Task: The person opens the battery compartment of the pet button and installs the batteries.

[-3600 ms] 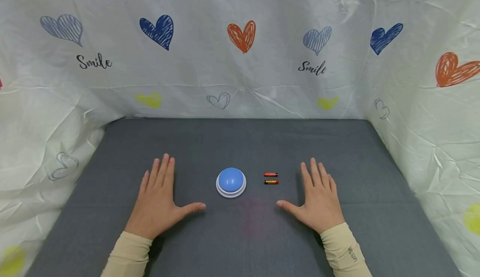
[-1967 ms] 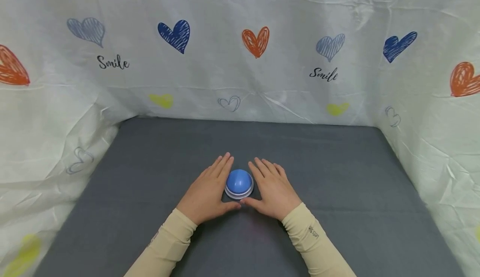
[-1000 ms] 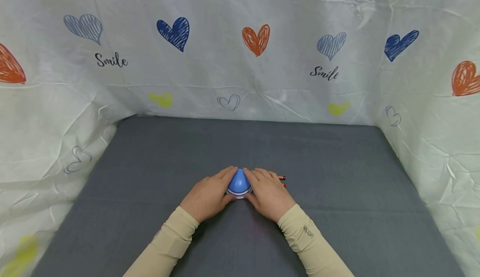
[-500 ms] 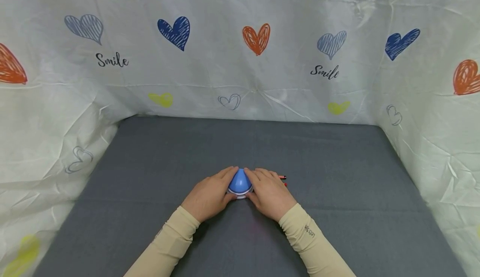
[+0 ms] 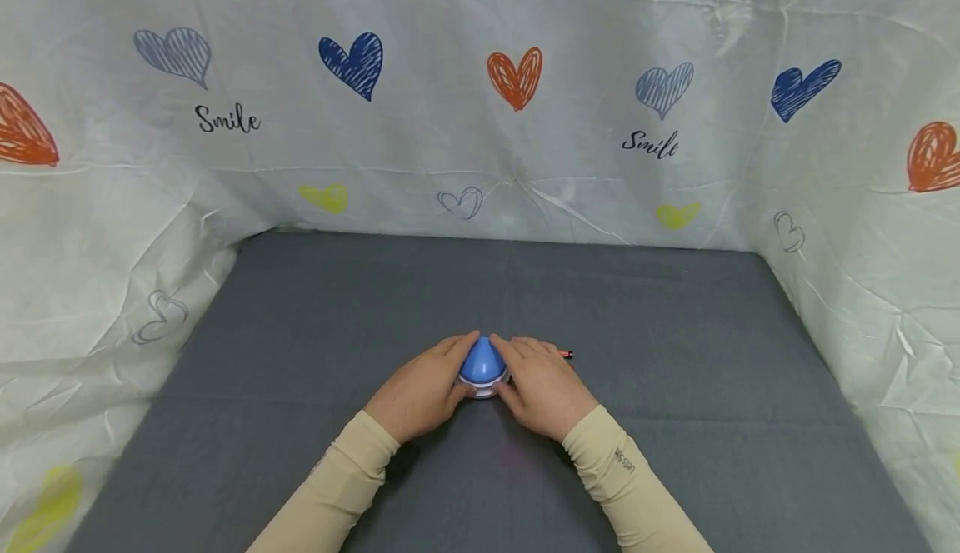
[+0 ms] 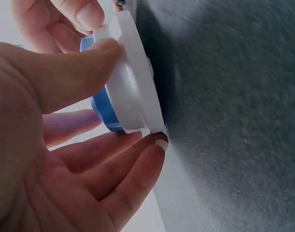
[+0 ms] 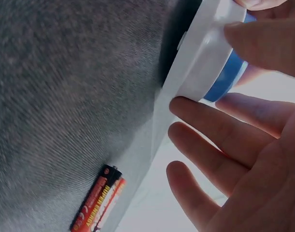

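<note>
A round push button with a blue dome [image 5: 482,361] and a white base is between both hands in the middle of the table. My left hand [image 5: 422,385] grips its left side, thumb on the near rim of the white base [image 6: 125,79] and fingers round the far side. On the right side my right hand [image 5: 546,386] grips it the same way, its last fingers off the base in the right wrist view. Shadow lies under the base, which looks slightly raised off the cloth. A red and black battery [image 7: 96,198] lies beside the right hand, mostly hidden in the head view.
A dark grey cloth [image 5: 375,286] covers the table. White sheets [image 5: 562,3] with printed hearts stand behind and at both sides. Behind the battery in the right wrist view shows another red edge, perhaps a second battery.
Both hands came inward from lying apart and flat, then curled round the push button. Over the last half second they hardly shift. The second battery's tip has gone out of sight behind the right hand.
</note>
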{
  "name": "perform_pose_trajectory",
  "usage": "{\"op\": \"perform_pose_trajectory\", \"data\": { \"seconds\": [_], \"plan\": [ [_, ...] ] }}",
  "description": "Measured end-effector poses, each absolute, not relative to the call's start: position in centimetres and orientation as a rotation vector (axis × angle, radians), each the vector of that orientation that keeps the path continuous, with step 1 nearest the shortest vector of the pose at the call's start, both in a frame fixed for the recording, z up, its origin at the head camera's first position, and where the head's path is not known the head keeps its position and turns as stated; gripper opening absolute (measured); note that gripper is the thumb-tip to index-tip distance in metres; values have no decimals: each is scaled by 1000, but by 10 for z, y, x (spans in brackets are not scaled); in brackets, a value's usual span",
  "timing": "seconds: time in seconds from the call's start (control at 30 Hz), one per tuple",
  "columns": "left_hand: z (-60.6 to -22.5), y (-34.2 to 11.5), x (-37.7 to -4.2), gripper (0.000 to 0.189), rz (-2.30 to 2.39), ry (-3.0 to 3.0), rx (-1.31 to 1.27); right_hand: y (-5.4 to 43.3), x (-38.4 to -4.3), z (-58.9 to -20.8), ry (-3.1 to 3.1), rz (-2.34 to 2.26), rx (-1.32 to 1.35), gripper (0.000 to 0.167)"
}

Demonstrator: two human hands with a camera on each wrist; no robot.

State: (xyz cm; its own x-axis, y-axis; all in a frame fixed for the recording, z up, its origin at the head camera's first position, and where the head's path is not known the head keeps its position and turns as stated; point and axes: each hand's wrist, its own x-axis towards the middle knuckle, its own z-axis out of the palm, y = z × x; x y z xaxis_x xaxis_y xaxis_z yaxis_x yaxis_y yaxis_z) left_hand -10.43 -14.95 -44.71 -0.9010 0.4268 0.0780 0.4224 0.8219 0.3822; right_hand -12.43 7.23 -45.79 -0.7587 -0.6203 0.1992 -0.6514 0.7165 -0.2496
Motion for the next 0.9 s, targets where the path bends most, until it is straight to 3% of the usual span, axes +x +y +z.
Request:
{"op": "perform_pose_trajectory", "data": {
  "seconds": [0.27,0.6,0.9],
  "plan": [
    [-440,-149,-106,73,843,2845,615,76,-127,-453,-2882,590,1018,86],
    [-434,-152,-106,71,1038,2773,519,80,-128,-450,-2872,619,943,76],
    [-434,-153,-107,69,1127,2757,455,79,-128,-449,-2796,605,910,53]
  ]
}}
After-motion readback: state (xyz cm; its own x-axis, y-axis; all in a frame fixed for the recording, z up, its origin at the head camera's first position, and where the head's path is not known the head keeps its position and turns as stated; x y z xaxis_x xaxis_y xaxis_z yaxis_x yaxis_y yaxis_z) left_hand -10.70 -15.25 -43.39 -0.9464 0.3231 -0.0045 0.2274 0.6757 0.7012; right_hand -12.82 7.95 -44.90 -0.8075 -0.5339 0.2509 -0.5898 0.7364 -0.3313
